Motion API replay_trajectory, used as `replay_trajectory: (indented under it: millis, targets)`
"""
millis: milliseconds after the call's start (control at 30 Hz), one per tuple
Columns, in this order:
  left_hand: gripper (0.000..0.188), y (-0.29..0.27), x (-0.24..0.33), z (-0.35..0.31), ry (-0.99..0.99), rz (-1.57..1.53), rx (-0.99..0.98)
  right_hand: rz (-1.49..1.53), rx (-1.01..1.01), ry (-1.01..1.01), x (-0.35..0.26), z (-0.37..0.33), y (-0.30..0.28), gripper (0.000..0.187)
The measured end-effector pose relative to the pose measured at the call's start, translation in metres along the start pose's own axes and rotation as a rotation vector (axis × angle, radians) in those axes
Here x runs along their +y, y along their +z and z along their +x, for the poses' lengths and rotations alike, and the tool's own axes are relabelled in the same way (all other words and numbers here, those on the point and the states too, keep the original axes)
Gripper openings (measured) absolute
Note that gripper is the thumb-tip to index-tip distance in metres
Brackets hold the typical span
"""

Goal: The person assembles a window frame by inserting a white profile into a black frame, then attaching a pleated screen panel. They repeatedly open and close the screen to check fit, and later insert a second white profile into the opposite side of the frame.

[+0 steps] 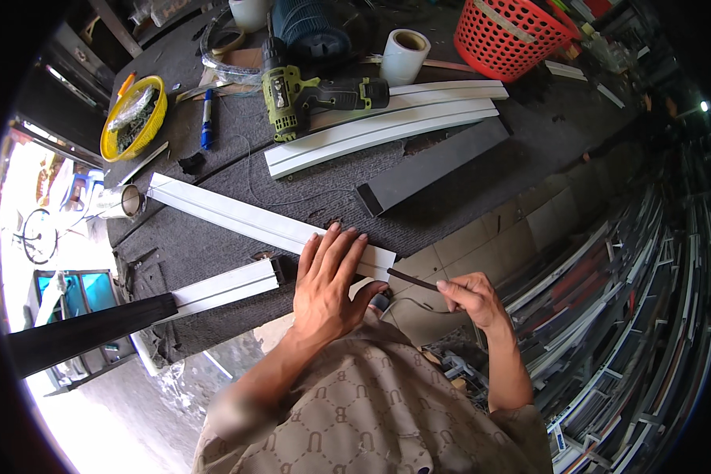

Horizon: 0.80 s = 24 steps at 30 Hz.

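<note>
Left hand (328,278) lies flat with its fingers extended, pressing on a long white grooved profile strip (237,219) rather than grasping it; the right hand (470,298) pinches a thin dark rod-like piece (415,279) between thumb and fingers. Whether that piece is stiff or flexible, I cannot tell.

From the left, a long black bar (95,332) meets a short white profile piece (225,288), and a yellow plastic basket (155,130) sits farther back beside a blue capped marker (206,118). The long strip slants across the dark, carpet-like tabletop (189,249), its right end at the near edge, where the dark piece's tip meets it. Behind stands a green-and-black cordless drill (280,88), then two white profiles (371,133), a dark grey rectangular profile (442,162) and a red perforated plastic basket (490,47).

For good work at that end, I would press down close behind it, since an end at the edge could tip or slide. Line the dark piece up squarely, move it in short, even strokes, and hold the left fingertips clear of its path.
</note>
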State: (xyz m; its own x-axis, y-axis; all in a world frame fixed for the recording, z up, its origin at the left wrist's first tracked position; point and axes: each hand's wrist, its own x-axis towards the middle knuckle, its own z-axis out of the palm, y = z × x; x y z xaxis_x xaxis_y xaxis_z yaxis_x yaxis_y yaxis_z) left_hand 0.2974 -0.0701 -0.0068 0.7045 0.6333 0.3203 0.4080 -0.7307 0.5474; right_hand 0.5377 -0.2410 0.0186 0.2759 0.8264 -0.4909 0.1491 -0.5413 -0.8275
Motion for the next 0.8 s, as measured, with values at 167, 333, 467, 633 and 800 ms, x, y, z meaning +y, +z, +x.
replay_trajectory:
  millis: [167,333,467,633,800]
  targets:
    - [0.075,-0.004,-0.002,0.000,0.040,0.004,-0.028,-0.087,0.005,-0.148,-0.031,0.018,0.024,0.053]
    - [0.067,-0.004,-0.005,-0.001,0.106,0.092,-0.058,0.063,0.060,-0.124,-0.022,0.034,0.066,0.051]
    - [0.063,-0.001,-0.010,-0.004,0.114,0.082,-0.091,0.217,-0.129,-0.205,0.042,0.036,0.044,0.057]
    - [0.068,-0.001,-0.014,-0.006,0.133,0.075,-0.162,0.454,-0.205,-0.047,0.124,0.005,0.012,0.047]
    - [0.066,-0.002,-0.011,-0.002,0.135,0.107,-0.186,0.139,0.000,-0.023,0.102,-0.023,-0.022,0.037]
